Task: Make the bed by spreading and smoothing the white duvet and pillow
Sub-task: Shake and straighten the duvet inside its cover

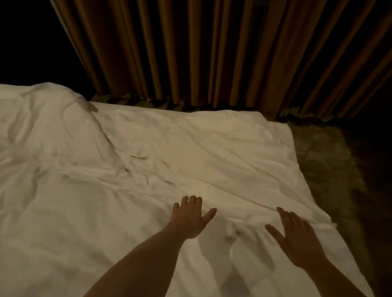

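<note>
Step in hand: smoothing the near right part of the white, creased fabric duvet, judged from how your hands lie.
Left hand: open, fingers spread, palm down on the duvet; it grips nothing.
Right hand: open and flat, palm down, just beside the duvet's right edge; it grips nothing.
Technique: keep both palms flat and sweep outward toward the corner; press lightly so that the fabric slides rather than bunches ahead of your fingers.
Fold between hands: a raised ridge runs diagonally between your hands; work along it, not across it.
Duvet position: spread over the bed, its right edge lying by the dark patterned carpet.
Duvet condition: deep creases at centre and left; a bunched mound at the far left.
Pillow: cannot be told apart from the mound.
Backdrop: brown pleated curtains beyond the bed.
</note>
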